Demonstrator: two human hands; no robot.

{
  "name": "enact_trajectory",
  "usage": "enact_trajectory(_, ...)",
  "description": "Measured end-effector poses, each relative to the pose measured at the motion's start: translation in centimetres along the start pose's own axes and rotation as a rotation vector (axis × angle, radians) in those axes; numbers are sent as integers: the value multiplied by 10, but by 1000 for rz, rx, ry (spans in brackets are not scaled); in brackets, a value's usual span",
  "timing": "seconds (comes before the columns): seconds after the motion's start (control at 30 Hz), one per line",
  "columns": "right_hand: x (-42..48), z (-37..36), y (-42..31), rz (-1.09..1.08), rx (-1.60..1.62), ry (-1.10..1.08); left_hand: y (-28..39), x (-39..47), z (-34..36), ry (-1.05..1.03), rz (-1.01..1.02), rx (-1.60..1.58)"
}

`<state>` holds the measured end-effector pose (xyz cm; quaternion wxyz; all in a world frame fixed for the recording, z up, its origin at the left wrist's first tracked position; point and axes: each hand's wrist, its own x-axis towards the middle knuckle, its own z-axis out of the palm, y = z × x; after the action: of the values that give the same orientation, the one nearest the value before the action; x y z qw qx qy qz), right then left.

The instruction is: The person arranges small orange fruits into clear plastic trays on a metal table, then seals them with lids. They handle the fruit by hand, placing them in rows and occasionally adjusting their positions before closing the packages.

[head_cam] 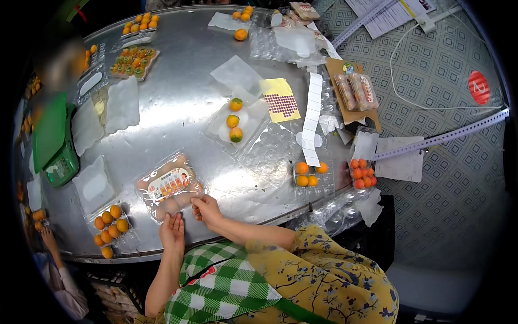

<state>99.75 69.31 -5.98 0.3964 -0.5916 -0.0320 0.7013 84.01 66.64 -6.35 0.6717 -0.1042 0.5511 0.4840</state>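
Note:
A clear plastic clamshell box (170, 186) with an oval printed label on its lid lies on the metal table, closed over round orange fruits that look pale through the lid. At its lower right corner is my right hand (207, 210), thumb and fingers together on the rim. Palm up, my left hand (173, 233) touches the lower edge with its fingertips; whether it grips is not plain. Left of my hands, an open clamshell tray (131, 237) holds several orange fruits. Beyond the box, three green-orange fruits (232, 121) sit in another open tray.
A green plastic scale or container (60, 162) stands at the left. To the right lie a yellow sheet of round stickers (281, 103), a white label strip (311, 121), empty clear trays (271, 154) and a tray of small orange-red fruits (363, 174). Another person's hand (49, 239) is far left.

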Motion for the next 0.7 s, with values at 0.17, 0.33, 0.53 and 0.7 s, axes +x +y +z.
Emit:
enact_trajectory(0.17,5,-2,3,-76,2,38,3,2,9,2,-42,22)
enact_trajectory(0.33,20,1,17,-112,-51,77,-1,9,0,33,-20,-9)
enact_trajectory(0.53,11,7,5,-173,6,-14,2,1,19,54,24,-42)
enact_trajectory(0.7,-13,7,-19,-67,-19,-39,3,-14,26,-22,-61,-90)
